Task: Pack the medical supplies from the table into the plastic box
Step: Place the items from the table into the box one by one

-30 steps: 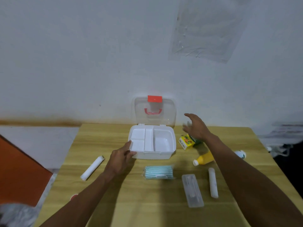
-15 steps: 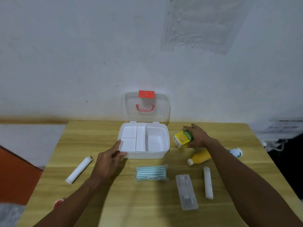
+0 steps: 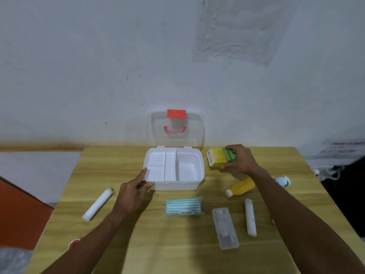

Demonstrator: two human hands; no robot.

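Note:
The white plastic box [image 3: 189, 183] stands open at the back middle of the wooden table, its clear lid [image 3: 175, 123] with a red handle leaning on the wall. Its compartments hold nothing. My left hand [image 3: 134, 192] rests against the box's front left corner, thumb on the rim. My right hand [image 3: 240, 160] grips a yellow and green carton [image 3: 220, 159], lifted just right of the box. On the table lie a yellow bottle [image 3: 241, 187], a striped packet [image 3: 183, 206], a clear swab case [image 3: 225, 228] and two white rolls [image 3: 250, 217], [image 3: 98, 204].
A white bottle with green print [image 3: 282, 180] lies behind my right forearm. A small red object [image 3: 74, 242] sits by the table's left edge. An orange panel [image 3: 17, 214] stands left of the table. The wall is right behind the box.
My right hand closed on the yellow and green carton and raised it off the table. My left hand stayed at the box's corner.

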